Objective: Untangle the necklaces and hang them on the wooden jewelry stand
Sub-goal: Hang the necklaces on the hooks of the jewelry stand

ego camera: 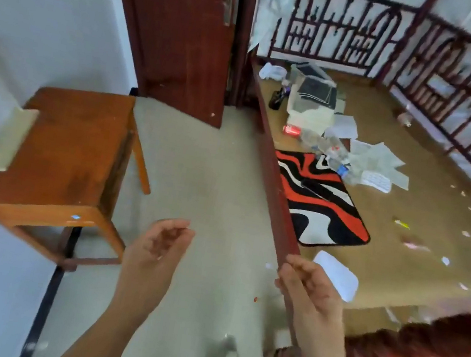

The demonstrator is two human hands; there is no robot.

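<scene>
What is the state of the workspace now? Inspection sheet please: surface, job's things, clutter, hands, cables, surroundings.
Surface: wooden table at left, a pale block on it.
Job's things: nothing seen.
Clutter: papers, plastic bottles and red can on the bed platform, beside a patterned rug.
Grippers: left hand and right hand raised, fingers loosely curled, holding nothing visible.
Cables: nothing seen.
Surroundings: dark wooden door, carved railing, grey floor.

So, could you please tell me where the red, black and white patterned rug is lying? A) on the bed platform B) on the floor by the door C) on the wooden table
A: the rug lies on the tan bed platform, just inside its dark red side rail, well away from the wooden table.
</scene>
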